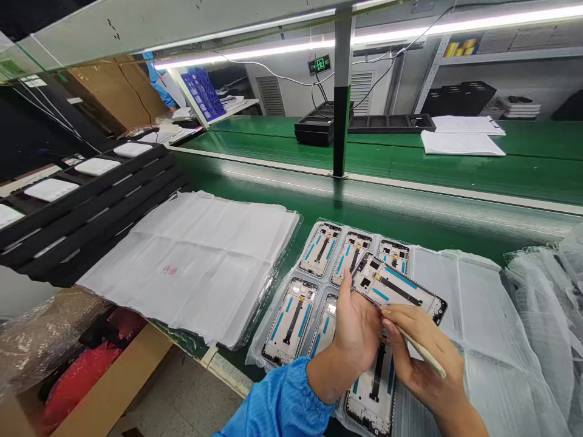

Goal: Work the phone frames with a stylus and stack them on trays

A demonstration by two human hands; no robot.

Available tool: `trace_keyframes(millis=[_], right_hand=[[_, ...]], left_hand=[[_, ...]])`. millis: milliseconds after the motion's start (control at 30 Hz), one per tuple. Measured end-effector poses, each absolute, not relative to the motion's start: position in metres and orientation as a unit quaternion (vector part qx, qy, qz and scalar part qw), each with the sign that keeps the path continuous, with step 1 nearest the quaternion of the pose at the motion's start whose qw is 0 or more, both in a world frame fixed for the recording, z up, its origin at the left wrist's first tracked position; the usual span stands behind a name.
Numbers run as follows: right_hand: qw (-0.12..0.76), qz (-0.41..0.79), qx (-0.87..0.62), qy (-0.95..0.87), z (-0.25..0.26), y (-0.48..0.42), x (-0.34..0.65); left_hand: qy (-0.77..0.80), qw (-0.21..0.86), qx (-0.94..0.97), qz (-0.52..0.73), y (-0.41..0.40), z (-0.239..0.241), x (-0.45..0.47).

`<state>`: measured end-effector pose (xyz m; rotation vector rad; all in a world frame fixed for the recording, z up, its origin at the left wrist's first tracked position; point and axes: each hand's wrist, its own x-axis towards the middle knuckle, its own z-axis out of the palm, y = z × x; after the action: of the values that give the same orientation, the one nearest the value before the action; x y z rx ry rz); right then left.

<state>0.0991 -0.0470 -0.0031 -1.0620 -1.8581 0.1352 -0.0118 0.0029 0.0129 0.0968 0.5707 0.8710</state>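
Holding it up over the tray, lower centre of the frame, is the phone panel (398, 288), inner face to the camera, 2 blue strips and a dark flex cable showing. Its long axis runs from upper left down to lower right, the far short end tipped toward the right edge of the frame. The left hand (357, 331) pinches it at the left end, thumb stretched up along the edge, the other fingers hidden behind. The right hand (430, 385) has its fingers curled close together around a pale stick (412, 343), index tip right at the panel's near long edge. Whether the stick's tip touches the panel, I cannot tell. For this kind of close work, I'd say a grip on the edges only, stick low and flat, light pressure and clear of the flex cable. Below sits the clear tray (256, 352) with more panels in rows, long axes running up the frame. Left of it, a stack of white sheets (195, 261); behind, the green belt (410, 206); upper left, black trays (91, 206); far right, crinkled plastic (542, 303).
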Motion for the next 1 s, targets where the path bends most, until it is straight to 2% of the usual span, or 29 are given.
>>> trace_keyframes(millis=[433, 700, 867, 933, 1000], right_hand=[[0.495, 0.114, -0.434, -0.744, -0.002, -0.044, 0.101], [0.513, 0.095, -0.43, -0.737, -0.004, -0.046, 0.102], [0.553, -0.02, -0.535, -0.638, -0.006, -0.053, 0.102], [0.529, -0.047, -0.584, -0.614, -0.006, -0.053, 0.108], [0.462, -0.027, -0.601, -0.651, -0.007, -0.05, 0.117]], left_hand=[[0.275, 0.869, 0.072, 0.404, 0.003, 0.008, -0.012], [0.279, 0.863, 0.051, 0.418, 0.002, 0.012, -0.012], [0.298, 0.862, 0.059, 0.405, 0.003, 0.01, -0.012], [0.302, 0.869, 0.056, 0.388, 0.004, 0.01, -0.012], [0.306, 0.875, 0.049, 0.373, 0.006, 0.011, -0.011]])
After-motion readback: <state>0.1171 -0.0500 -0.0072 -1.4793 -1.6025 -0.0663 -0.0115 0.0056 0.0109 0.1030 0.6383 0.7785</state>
